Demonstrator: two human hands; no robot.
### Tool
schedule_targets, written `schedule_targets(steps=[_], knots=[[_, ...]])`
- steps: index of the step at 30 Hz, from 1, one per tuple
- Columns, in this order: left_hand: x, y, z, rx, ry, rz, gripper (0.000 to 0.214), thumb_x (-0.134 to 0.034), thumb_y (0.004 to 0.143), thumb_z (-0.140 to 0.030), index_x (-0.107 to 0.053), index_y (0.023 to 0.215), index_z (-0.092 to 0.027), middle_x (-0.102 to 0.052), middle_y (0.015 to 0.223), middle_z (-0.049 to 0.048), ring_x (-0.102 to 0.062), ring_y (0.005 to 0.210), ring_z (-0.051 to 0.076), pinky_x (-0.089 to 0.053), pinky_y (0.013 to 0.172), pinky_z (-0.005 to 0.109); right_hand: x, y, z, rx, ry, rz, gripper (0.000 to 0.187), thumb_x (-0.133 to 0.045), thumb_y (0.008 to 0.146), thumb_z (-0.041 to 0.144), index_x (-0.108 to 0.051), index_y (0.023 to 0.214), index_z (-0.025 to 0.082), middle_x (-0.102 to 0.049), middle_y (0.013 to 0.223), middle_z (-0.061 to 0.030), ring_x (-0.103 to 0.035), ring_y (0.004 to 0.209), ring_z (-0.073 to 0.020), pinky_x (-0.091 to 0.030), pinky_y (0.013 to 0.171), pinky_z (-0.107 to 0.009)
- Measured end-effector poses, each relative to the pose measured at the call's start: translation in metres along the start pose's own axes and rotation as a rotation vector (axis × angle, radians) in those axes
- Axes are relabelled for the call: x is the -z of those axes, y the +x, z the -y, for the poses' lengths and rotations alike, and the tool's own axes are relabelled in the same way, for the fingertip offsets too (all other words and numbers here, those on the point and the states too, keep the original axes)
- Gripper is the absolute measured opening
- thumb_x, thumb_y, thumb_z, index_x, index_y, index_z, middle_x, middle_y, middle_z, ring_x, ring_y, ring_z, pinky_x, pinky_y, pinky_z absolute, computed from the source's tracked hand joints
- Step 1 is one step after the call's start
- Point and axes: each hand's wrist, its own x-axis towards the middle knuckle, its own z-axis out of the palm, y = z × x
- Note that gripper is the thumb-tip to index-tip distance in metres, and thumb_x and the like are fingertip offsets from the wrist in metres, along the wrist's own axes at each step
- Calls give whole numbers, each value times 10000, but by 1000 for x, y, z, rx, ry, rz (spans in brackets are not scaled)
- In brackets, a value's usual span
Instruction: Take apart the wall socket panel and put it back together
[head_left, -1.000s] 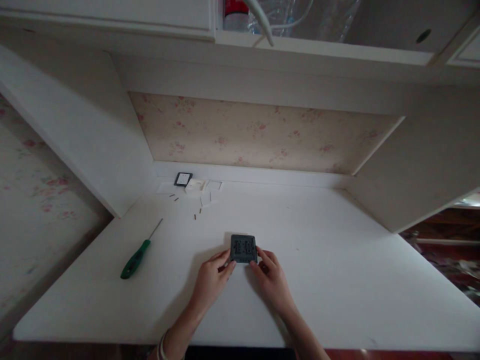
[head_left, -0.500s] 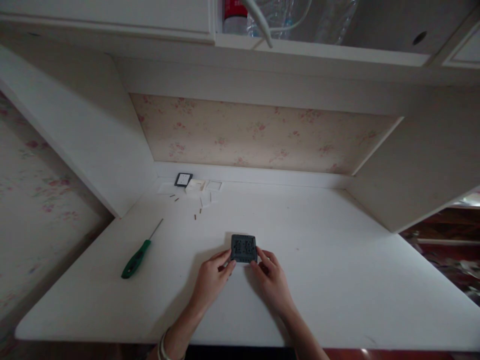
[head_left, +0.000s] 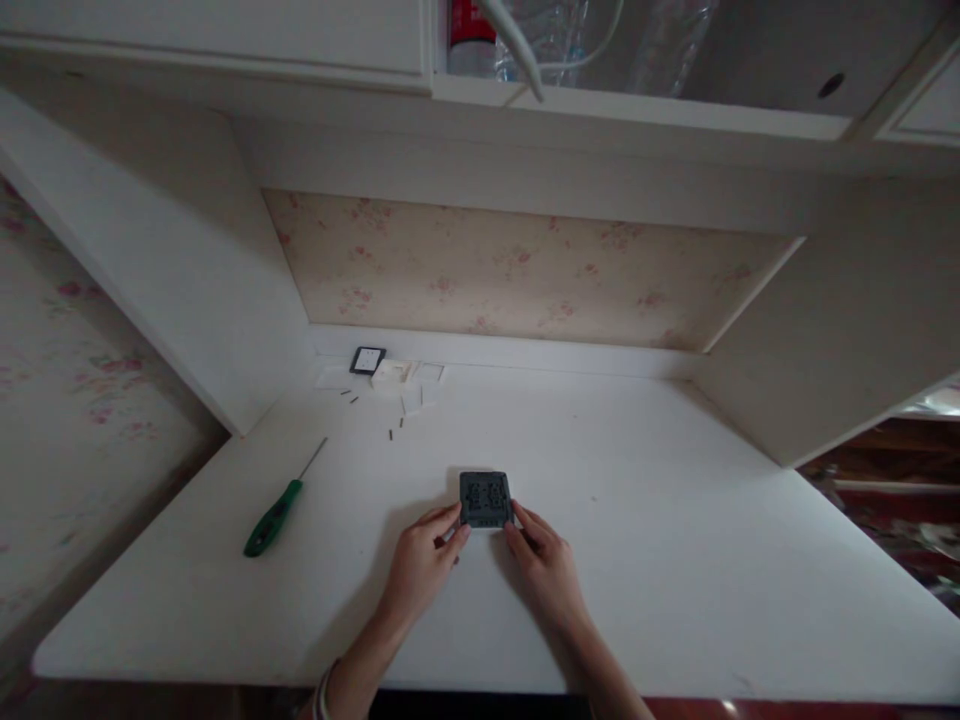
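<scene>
A dark grey square switch module (head_left: pixel 486 499) lies on the white desk (head_left: pixel 675 560), its ribbed back side up. My left hand (head_left: pixel 422 563) pinches its near left corner with fingertips. My right hand (head_left: pixel 545 563) grips its near right corner the same way. Both hands rest low on the desk just in front of the module, fingers curled onto its edge.
A green-handled screwdriver (head_left: pixel 274 512) lies to the left. At the back left sit a black-framed socket plate (head_left: pixel 367 360), white plastic cover pieces (head_left: pixel 409 378) and several small screws (head_left: pixel 394 431). White cabinet walls flank the desk; a shelf with bottles hangs overhead.
Hardly anything has moved. Both hands keep their hold on the module; the view has shifted very slightly.
</scene>
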Motion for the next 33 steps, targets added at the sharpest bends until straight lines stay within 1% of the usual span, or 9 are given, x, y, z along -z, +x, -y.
schedule_targets(steps=[11,13,16,18,20,24,26,29,33], knots=[[1,-2,0,-5,0,14,462,-516,848,-427,-592,1221,-165,-647,1159,98,-628,558,116,-538,529,246,0,-3,3,9,23,2,401,-526,857,383,-624,1198,196,-613,1221,-90,-572,1100,-254,-434,962,-384],[4,-3,-1,-14,37,26,477,-521,845,-433,-580,1235,-167,-688,1077,83,-629,562,124,-535,541,244,0,-3,2,-17,43,-6,426,-535,849,397,-617,1206,180,-613,1216,-107,-615,1004,-244,-474,902,-368],[17,3,-1,-27,142,5,466,-527,836,-452,-620,1185,-158,-727,953,72,-641,577,145,-531,564,247,0,-4,1,-77,75,-32,468,-521,849,430,-595,1220,154,-625,1174,-129,-647,754,-189,-524,737,-320],[32,16,2,-47,242,-38,417,-509,842,-461,-670,1093,-169,-722,987,70,-656,614,153,-534,607,255,0,-4,1,-104,85,-49,465,-495,861,445,-591,1203,145,-640,1120,-127,-630,667,-164,-520,671,-301],[53,37,7,-64,378,-90,377,-481,860,-457,-685,1042,-195,-716,1013,49,-666,665,153,-530,681,259,0,-4,0,-114,88,-64,444,-476,869,451,-600,1169,148,-659,1044,-115,-622,649,-161,-510,652,-293],[93,87,20,6,797,-225,310,-445,884,-364,-659,1054,-218,-690,1061,28,-655,887,164,-482,815,242,0,-4,-2,-122,121,-88,412,-477,865,454,-617,1118,161,-679,906,-91,-614,634,-165,-500,627,-287],[106,106,25,42,867,-247,330,-454,872,-360,-645,1082,-191,-667,1082,70,-637,947,207,-479,812,279,0,-4,-3,-132,145,-95,412,-475,865,459,-621,1105,157,-677,871,-87,-609,624,-163,-497,614,-282],[113,123,31,59,920,-242,367,-460,859,-381,-635,1100,-167,-632,1096,117,-643,899,243,-486,756,321,0,-3,-4,-127,163,-104,413,-477,862,466,-628,1086,154,-674,852,-85,-601,613,-157,-489,597,-271],[111,128,35,5,943,-183,265,-481,849,-322,-683,963,-193,-633,1036,91,-641,867,221,-473,753,299,-1,-2,-6,-118,164,-113,420,-473,857,488,-642,1057,159,-672,818,-78,-584,594,-155,-470,570,-263]])
